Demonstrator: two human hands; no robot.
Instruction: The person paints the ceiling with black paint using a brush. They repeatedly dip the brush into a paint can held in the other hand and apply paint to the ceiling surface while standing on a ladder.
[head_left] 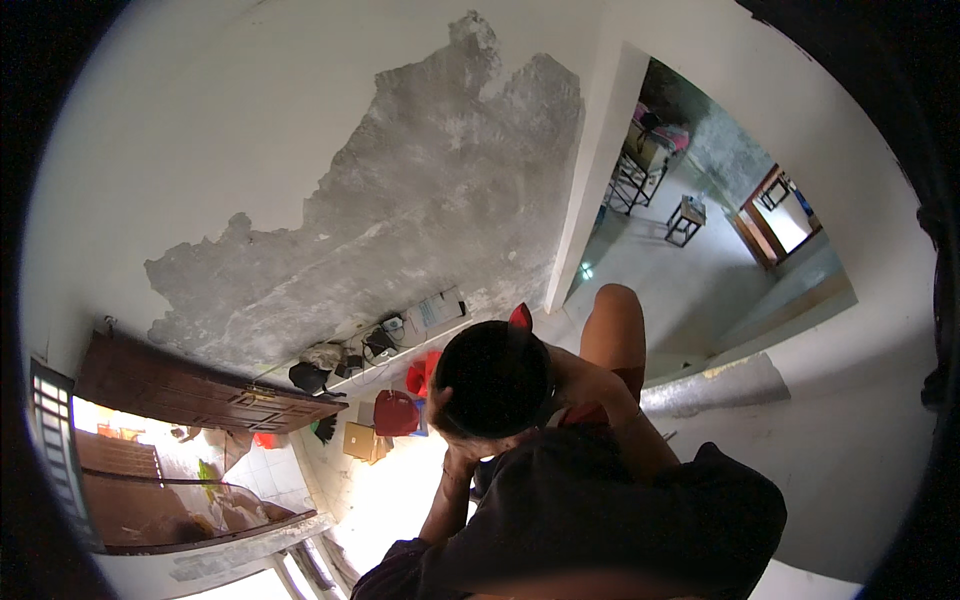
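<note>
Both hands are around a black, round, bowl-like thing (495, 385) held in front of my chest. My left hand (443, 418) curves along its left side and lower edge, fingers closed against it. On the far right side my right hand (580, 378) grips it, its fingers partly hidden. A pointed red piece (520, 318) sticks up past the far rim; what it belongs to is hard to make out. The inside is too dark to show any contents. My bare knee (613, 325) is raised just beyond the right hand.
Along the peeling wall runs a ledge (410, 345) with black devices, cables and papers. Below it are a dark red seat-like thing (397, 413) and a cardboard box (358, 440). A wooden door (190, 380) is at left. Through the right doorway stands a small stool (686, 222).
</note>
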